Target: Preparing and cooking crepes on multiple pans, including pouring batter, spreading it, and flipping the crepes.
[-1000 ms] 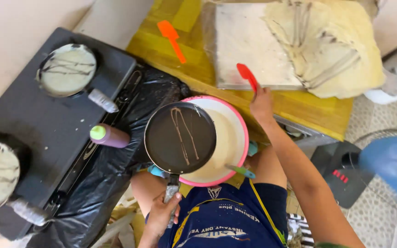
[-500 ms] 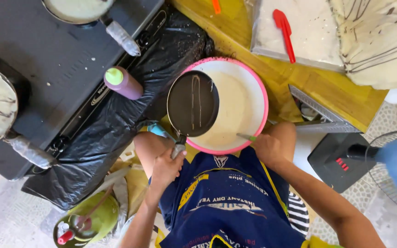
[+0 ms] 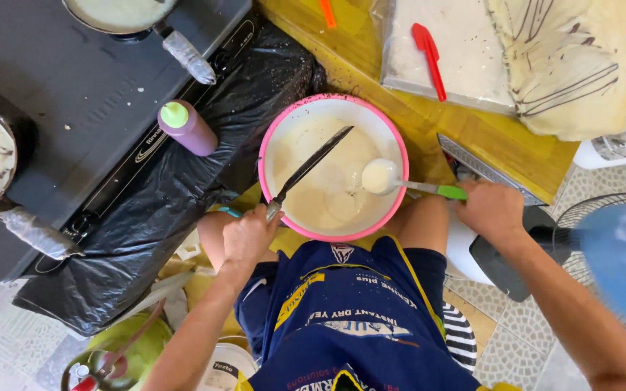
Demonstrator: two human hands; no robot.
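pan: tilted on edge over bowl | ladle: batter-filled, above pink-rimmed bowl

Yellow wooden table at upper right, surface worn and speckled. On it: clear plastic sheet dusted pale, red spatula lying on that sheet; orange spatula near the top edge; stack of thin crepes streaked with dark lines, at the right end. Black stove top at left, partly over black plastic sheeting. On the stove: purple squeeze bottle with green cap, upright. Tiled floor below, with a blue fan at right
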